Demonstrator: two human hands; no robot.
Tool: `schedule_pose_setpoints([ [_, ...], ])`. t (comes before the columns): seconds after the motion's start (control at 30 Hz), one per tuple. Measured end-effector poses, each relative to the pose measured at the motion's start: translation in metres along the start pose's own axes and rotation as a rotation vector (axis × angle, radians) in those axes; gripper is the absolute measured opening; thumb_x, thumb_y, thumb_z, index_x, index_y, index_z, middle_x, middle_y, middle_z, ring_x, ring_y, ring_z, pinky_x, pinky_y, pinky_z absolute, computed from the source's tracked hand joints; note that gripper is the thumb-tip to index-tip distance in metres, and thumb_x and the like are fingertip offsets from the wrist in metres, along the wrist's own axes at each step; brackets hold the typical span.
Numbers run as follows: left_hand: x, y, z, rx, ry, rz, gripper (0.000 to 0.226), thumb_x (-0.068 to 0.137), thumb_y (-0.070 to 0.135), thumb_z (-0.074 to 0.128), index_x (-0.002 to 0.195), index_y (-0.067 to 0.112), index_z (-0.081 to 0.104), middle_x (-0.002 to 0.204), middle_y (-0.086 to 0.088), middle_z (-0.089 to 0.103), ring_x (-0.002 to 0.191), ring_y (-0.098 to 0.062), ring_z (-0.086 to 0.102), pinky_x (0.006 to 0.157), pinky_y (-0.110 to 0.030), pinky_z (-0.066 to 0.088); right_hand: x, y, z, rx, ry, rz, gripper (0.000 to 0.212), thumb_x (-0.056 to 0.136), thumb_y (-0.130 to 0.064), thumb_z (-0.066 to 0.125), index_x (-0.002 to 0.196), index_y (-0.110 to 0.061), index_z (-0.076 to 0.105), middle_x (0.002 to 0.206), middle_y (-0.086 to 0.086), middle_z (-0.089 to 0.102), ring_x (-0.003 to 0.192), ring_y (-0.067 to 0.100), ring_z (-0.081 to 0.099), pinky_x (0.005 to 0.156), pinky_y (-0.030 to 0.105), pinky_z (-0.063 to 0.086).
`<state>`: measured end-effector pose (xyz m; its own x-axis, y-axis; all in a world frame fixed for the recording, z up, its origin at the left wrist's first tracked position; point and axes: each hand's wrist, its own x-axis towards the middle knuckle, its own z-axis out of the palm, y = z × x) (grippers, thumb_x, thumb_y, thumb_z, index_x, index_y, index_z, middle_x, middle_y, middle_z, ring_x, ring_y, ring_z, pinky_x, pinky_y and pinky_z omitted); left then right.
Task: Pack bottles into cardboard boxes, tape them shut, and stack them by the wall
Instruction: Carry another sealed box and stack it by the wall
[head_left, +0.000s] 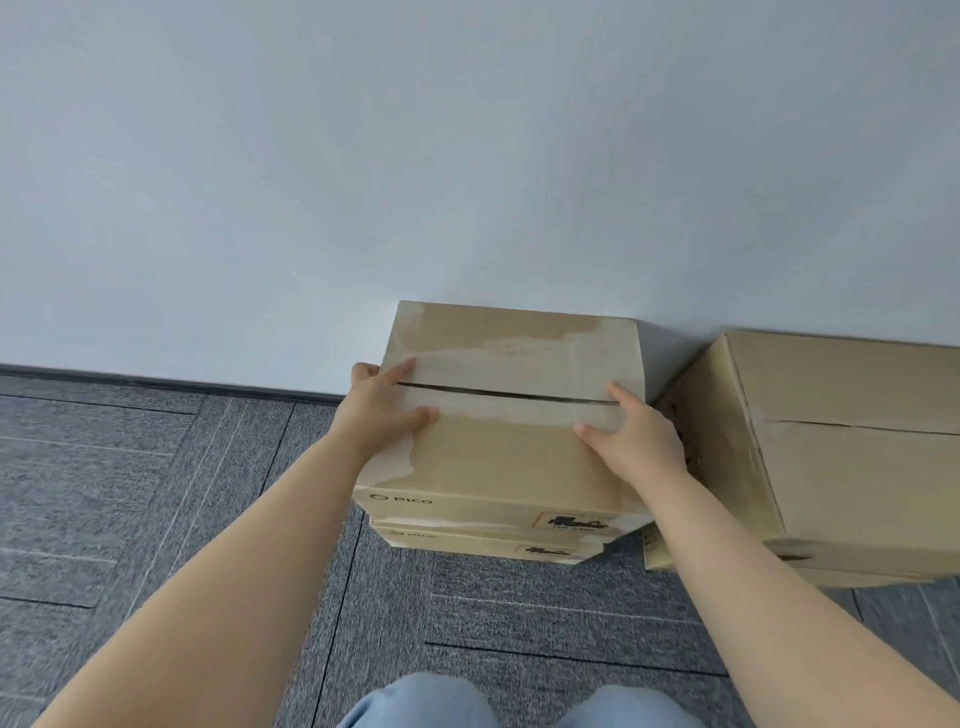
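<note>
Top box (511, 415) taped, sits on lower box (483, 543) against wall (467, 156). Your left hand (384, 410) and right hand (631, 441) clamp its 2 sides. Likely heavy, stiff; glossy tape slippery, so hold cardboard edges low.

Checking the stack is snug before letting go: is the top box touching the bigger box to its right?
Apart. The head view shows a dark gap between the top box and the bigger box, with the right hand gripping the top box's edge there.

The top box (511, 410) hides most of the lower box (483, 545), the right-hand box (841, 457) runs off the frame's edge, and the red-edged label (576, 521) is too blurred to read.
</note>
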<state>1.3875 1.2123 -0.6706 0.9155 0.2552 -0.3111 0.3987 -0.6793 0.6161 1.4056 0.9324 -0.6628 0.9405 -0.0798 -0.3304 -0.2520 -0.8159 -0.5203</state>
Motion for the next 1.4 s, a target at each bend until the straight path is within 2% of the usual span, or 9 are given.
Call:
schedule_pose_setpoints([
  [0.27, 0.004, -0.004, 0.004, 0.070, 0.018, -0.027, 0.072, 0.075, 0.041, 0.072, 0.138, 0.037, 0.038, 0.134, -0.002, 0.028, 0.110, -0.024, 0.052, 0.096, -0.035, 0.042, 0.010, 0.001, 0.009, -0.070, 0.025, 0.028, 0.072, 0.082, -0.050, 0.062, 0.144, -0.031, 0.031, 0.138, 0.007, 0.047, 0.122, 0.028, 0.049, 0.091, 0.036, 0.045],
  [0.43, 0.008, 0.000, 0.002, 0.133, -0.073, -0.062, 0.079, 0.076, 0.042, 0.070, 0.143, 0.039, 0.028, 0.145, -0.004, 0.019, 0.116, -0.028, 0.051, 0.098, -0.036, 0.041, 0.011, -0.005, 0.005, -0.060, -0.062, 0.068, 0.069, 0.082, -0.049, 0.063, 0.140, -0.031, 0.031, 0.134, 0.008, 0.046, 0.112, 0.029, 0.054, 0.079, 0.031, 0.043],
  [0.53, 0.008, 0.019, -0.014, 0.248, -0.205, -0.088, 0.088, 0.079, 0.045, 0.067, 0.147, 0.038, 0.011, 0.153, -0.009, 0.005, 0.130, -0.032, 0.038, 0.105, -0.039, 0.034, 0.014, -0.009, -0.014, 0.013, -0.211, 0.069, 0.072, 0.082, -0.043, 0.067, 0.141, -0.027, 0.028, 0.141, 0.011, 0.040, 0.120, 0.029, 0.048, 0.085, 0.032, 0.042],
  [0.6, 0.002, 0.039, -0.028, 0.349, -0.188, -0.077, 0.087, 0.084, 0.045, 0.061, 0.148, 0.036, 0.002, 0.156, -0.009, -0.006, 0.141, -0.034, 0.015, 0.112, -0.044, 0.026, 0.012, -0.020, -0.035, 0.016, -0.247, 0.095, 0.072, 0.086, -0.042, 0.062, 0.145, -0.027, 0.024, 0.154, 0.012, 0.018, 0.135, 0.030, 0.034, 0.098, 0.034, 0.038],
  [0.63, -0.004, 0.053, -0.036, 0.369, -0.150, -0.064, 0.085, 0.086, 0.045, 0.058, 0.148, 0.034, 0.002, 0.156, -0.009, -0.008, 0.143, -0.033, 0.006, 0.113, -0.045, 0.023, 0.008, -0.026, -0.046, 0.010, -0.230, 0.100, 0.069, 0.088, -0.042, 0.058, 0.147, -0.027, 0.023, 0.157, 0.011, 0.009, 0.139, 0.032, 0.028, 0.101, 0.036, 0.037],
  [0.7, -0.023, 0.087, -0.057, 0.374, -0.100, -0.017, 0.080, 0.088, 0.042, 0.056, 0.149, 0.028, 0.005, 0.156, -0.008, -0.005, 0.144, -0.029, 0.004, 0.113, -0.043, 0.022, -0.009, -0.043, -0.074, 0.010, -0.184, 0.073, 0.064, 0.090, -0.040, 0.055, 0.146, -0.027, 0.025, 0.157, 0.009, 0.009, 0.139, 0.033, 0.026, 0.104, 0.040, 0.036],
  [0.87, -0.085, 0.185, -0.118, 0.306, -0.124, 0.085, 0.068, 0.090, 0.035, 0.056, 0.146, 0.018, 0.021, 0.153, -0.007, 0.014, 0.140, -0.027, 0.018, 0.111, -0.040, 0.027, -0.075, -0.097, -0.175, 0.102, -0.133, -0.023, 0.061, 0.091, -0.027, 0.057, 0.145, -0.020, 0.028, 0.149, 0.003, 0.030, 0.134, 0.023, 0.034, 0.103, 0.034, 0.035],
  [1.1, -0.164, 0.353, -0.212, 0.189, -0.061, 0.343, 0.049, 0.091, 0.031, 0.054, 0.136, 0.019, 0.039, 0.141, 0.004, 0.037, 0.128, -0.018, 0.038, 0.097, -0.031, 0.038, -0.151, -0.161, -0.346, 0.187, 0.034, -0.089, 0.056, 0.091, -0.024, 0.055, 0.142, -0.022, 0.032, 0.145, -0.002, 0.037, 0.131, 0.016, 0.039, 0.104, 0.031, 0.035],
  [1.4, -0.228, 0.542, -0.265, 0.103, -0.097, 0.778, 0.048, 0.089, 0.030, 0.058, 0.133, 0.018, 0.043, 0.133, 0.000, 0.048, 0.117, -0.017, 0.050, 0.092, -0.030, 0.042, -0.232, -0.170, -0.522, 0.252, 0.411, -0.074, 0.051, 0.091, -0.022, 0.057, 0.138, -0.018, 0.038, 0.137, 0.000, 0.045, 0.124, 0.017, 0.045, 0.095, 0.027, 0.037],
])
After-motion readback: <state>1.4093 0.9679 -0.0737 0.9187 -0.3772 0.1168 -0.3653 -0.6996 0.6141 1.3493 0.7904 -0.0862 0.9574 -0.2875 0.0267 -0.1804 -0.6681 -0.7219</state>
